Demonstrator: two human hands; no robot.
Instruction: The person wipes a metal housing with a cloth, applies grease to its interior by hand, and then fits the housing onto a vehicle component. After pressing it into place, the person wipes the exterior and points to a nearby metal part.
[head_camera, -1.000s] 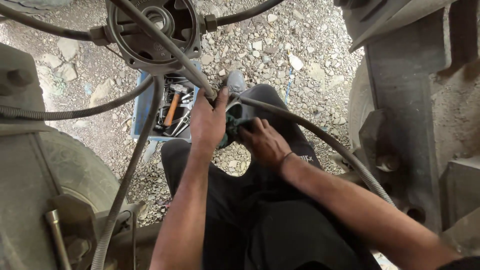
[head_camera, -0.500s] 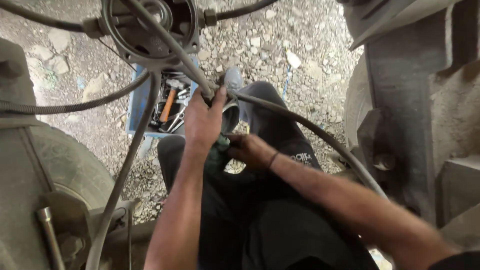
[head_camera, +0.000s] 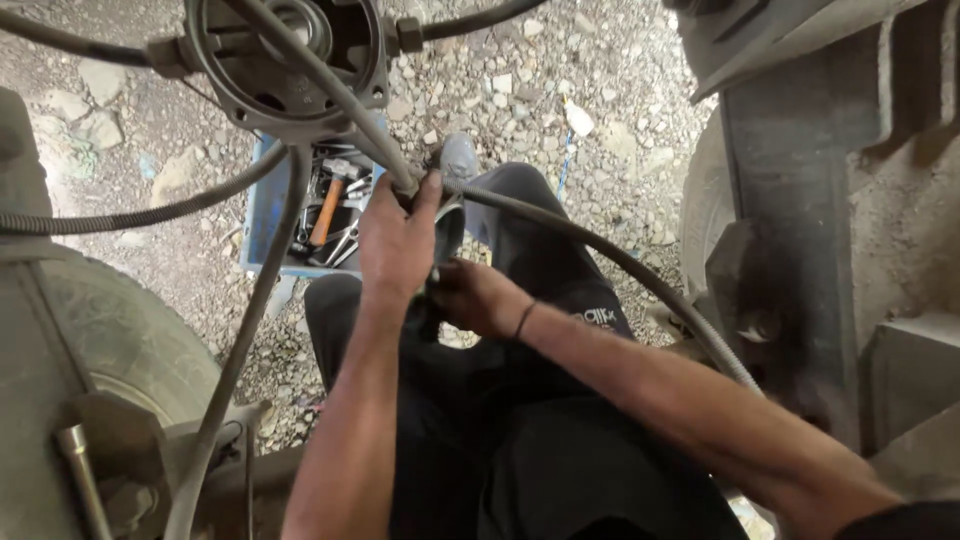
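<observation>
Our left hand (head_camera: 398, 245) reaches up with its fingers curled over the point where a grey ribbed hose (head_camera: 600, 262) meets a smaller metal fitting, the thumb pressed against the hose end; we see only the back of the hand, so how firmly it clamps we cannot tell. Our right hand (head_camera: 478, 297) sits just below and beside it, closed around something small and dark that the left hand and our own fingers mostly hide; we cannot make out what it is. A dark band circles the right wrist.

The hose arcs from the hands to the right and downward, passing over our knee and vanishing behind the right forearm. Above the hands hangs a round metal housing (head_camera: 285, 60) with a bearing at its centre, its top cut off by the frame edge; several other hoses cross in front of it. Just behind the left hand, on the gravel ground (head_camera: 560, 70), lies a blue toolbox (head_camera: 262, 215) with a hammer (head_camera: 328, 205) and wrenches inside, partly covered by the housing and hoses. A tyre (head_camera: 110, 340) fills the lower left, and a dusty steel frame (head_camera: 800, 230) stands on the right.
</observation>
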